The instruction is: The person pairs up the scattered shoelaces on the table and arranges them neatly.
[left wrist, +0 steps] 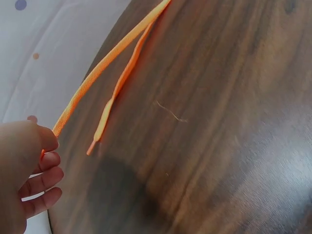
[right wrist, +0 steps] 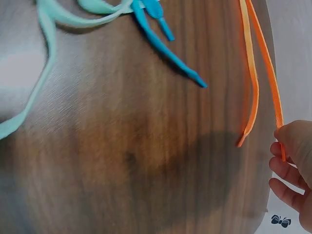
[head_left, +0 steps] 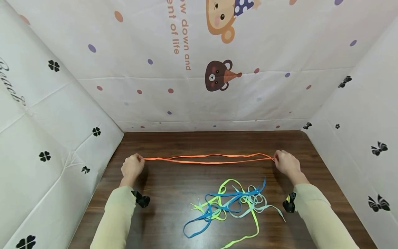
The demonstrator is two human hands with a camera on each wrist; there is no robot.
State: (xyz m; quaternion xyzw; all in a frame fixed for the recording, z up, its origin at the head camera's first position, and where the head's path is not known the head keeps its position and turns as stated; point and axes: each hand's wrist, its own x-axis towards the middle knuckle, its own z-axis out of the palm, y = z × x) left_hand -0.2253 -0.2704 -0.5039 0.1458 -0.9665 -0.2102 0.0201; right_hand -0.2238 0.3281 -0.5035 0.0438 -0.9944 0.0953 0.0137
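Note:
Between my hands stretches an orange shoelace (head_left: 211, 163) in a nearly straight line along the far part of the table. My left hand (head_left: 132, 167) pinches its left end between thumb and forefinger, the other fingers loosely bent. At the opposite end, my right hand (head_left: 287, 162) pinches the lace (right wrist: 268, 63), whose tip sticks out below the thumb. Alongside runs a second orange shoelace (head_left: 217, 155), slightly wavy. Its tips are loose: one tip (left wrist: 91, 147) lies beside my left hand, the other tip (right wrist: 240, 141) beside my right.
Nearer me on the brown wooden table (head_left: 168, 214) lies a tangle of shoelaces: a blue lace (head_left: 264, 183), a lime lace (head_left: 256, 226) and a mint lace (head_left: 273, 206). White printed sheets (head_left: 186, 103) wall the table at the back and both sides.

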